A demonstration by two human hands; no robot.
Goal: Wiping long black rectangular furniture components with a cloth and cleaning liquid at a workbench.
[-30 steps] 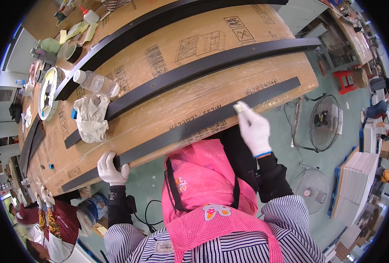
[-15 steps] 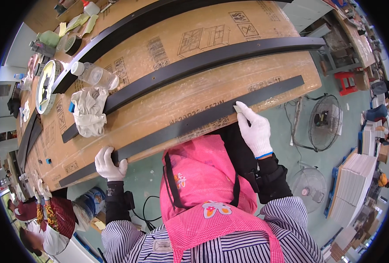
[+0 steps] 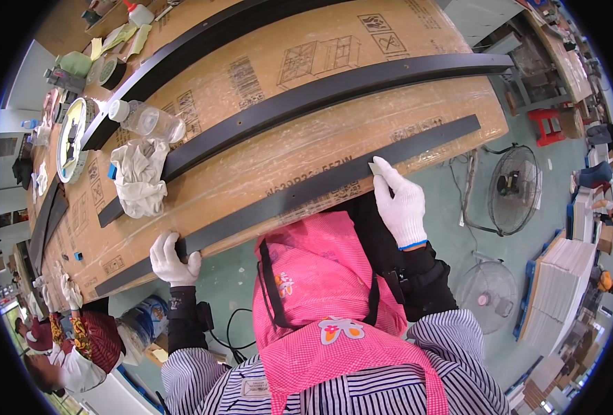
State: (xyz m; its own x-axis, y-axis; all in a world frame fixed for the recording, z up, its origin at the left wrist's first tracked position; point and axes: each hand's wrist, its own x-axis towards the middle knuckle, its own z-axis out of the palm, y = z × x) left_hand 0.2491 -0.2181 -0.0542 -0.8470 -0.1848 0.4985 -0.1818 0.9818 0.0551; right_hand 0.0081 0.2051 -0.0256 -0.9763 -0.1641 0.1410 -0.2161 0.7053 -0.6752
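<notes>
A long dark grey strip [image 3: 251, 212] lies along the near edge of the cardboard-covered table [image 3: 451, 149]. My left hand [image 3: 174, 260], in a white glove, grips the strip toward its left end, with thumb and fingers closed about it. Farther right, my right hand [image 3: 398, 207], also gloved, pinches a small pale flat piece [image 3: 374, 168] against the strip's surface. Most of that piece is hidden by the fingertips, so its kind cannot be made out. Behind the strip is a longer dark bar [image 3: 306, 97] with small holes.
A crumpled white cloth [image 3: 140, 176] and a clear plastic bottle [image 3: 147, 121] rest beside the bars, near a round white tub lid [image 3: 77, 138]. Another dark bar [image 3: 182, 55] lies farther back. Fans [image 3: 514, 187] stand on the floor at right. A co-worker [image 3: 88, 342] is at lower left.
Both hands keep practically the same places on the strip. The co-worker's hands at lower left have shifted slightly.
</notes>
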